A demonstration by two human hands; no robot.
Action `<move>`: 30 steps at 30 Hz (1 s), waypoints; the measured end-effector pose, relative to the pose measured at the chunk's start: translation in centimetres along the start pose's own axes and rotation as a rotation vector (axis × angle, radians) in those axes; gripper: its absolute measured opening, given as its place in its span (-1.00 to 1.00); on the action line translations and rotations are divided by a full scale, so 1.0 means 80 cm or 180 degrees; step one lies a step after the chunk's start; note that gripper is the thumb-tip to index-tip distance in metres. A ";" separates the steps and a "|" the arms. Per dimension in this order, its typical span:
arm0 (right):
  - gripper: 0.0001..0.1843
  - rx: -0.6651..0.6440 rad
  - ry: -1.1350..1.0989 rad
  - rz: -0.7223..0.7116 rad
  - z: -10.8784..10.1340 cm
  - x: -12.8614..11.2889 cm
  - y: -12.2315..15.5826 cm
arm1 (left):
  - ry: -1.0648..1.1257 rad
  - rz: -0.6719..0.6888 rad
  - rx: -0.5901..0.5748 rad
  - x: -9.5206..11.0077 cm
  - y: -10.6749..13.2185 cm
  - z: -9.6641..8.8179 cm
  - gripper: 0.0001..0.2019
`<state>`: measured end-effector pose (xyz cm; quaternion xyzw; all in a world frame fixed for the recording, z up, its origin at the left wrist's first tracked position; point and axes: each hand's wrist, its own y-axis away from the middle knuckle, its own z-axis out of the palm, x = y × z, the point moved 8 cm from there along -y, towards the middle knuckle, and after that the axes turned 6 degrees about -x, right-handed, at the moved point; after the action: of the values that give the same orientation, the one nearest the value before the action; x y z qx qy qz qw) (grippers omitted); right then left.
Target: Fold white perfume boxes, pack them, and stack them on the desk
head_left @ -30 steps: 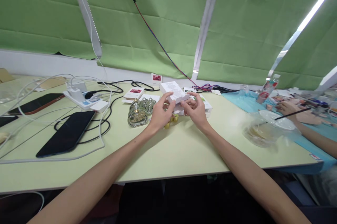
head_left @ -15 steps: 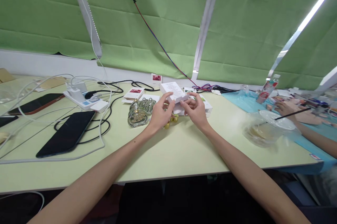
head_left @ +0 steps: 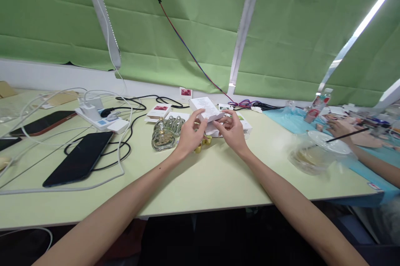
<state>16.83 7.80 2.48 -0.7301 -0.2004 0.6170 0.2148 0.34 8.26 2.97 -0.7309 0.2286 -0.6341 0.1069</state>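
A small white carton [head_left: 206, 107] with fine print on its upper face is held tilted above the table between both hands. My left hand [head_left: 193, 131] grips its left side, thumb in front. At its near right end, my right hand [head_left: 231, 131] has thumb and fingers pinched at the carton's flap. Several clear glass perfume bottles [head_left: 163, 137] stand just left of my left hand. Gold caps [head_left: 198, 148] lie below the carton, partly hidden by the fingers. Another white box with green print [head_left: 245, 123] lies behind my right hand.
Left are a black phone [head_left: 79, 159], a power strip [head_left: 101, 121] and tangled cables. A box with a red picture [head_left: 158, 111] lies behind the bottles. Right are a lidded drink cup [head_left: 312, 157] with a black straw, a plastic bottle [head_left: 318, 105] and another person's hand [head_left: 339, 129].
My right fingers have shifted very slightly at the carton's end, and the carton has tilted a touch. Otherwise the scene looks the same.
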 end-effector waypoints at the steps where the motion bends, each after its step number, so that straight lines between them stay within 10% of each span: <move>1: -0.41 0.0001 0.0017 -0.0006 0.000 0.000 0.000 | 0.0004 0.0008 0.0003 0.000 0.000 0.000 -0.55; 30: -0.44 0.0012 0.0078 0.0056 0.001 0.002 0.000 | -0.0029 -0.0014 -0.0004 -0.004 -0.001 0.000 -0.55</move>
<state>16.75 7.91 2.33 -0.7389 -0.1901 0.6103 0.2132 0.31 8.53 2.72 -0.7343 0.2269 -0.6309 0.1062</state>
